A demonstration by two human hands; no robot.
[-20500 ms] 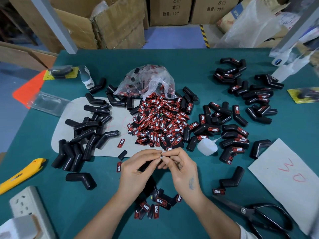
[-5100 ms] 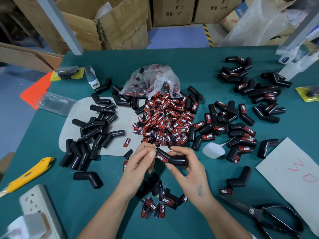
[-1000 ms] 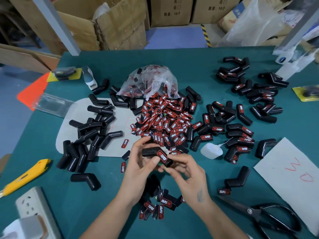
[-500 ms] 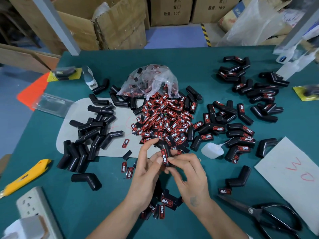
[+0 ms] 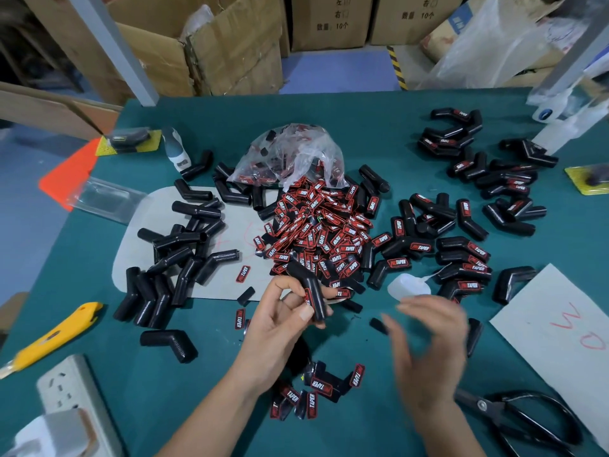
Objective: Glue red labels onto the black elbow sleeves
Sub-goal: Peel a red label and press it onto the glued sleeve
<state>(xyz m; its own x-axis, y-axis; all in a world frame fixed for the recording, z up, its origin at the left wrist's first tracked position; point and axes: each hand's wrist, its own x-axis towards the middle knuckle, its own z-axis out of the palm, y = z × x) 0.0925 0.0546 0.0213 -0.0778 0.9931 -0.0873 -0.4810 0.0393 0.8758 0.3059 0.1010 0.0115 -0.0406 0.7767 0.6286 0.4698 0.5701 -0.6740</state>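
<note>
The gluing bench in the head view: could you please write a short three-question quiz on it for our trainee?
1. True or false: the left hand holds a labelled elbow sleeve.
2. Which tool lies at the table's near right: A scissors, B pliers, C hammer?
3. Fill in: the loose red labels spill from a clear plastic ____.

Key: 1 true; 2 A; 3 bag.

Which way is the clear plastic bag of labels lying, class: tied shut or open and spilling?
Open and spilling. The clear plastic bag lies slumped on the table, and red labels fan out from its mouth in a loose heap.
</note>
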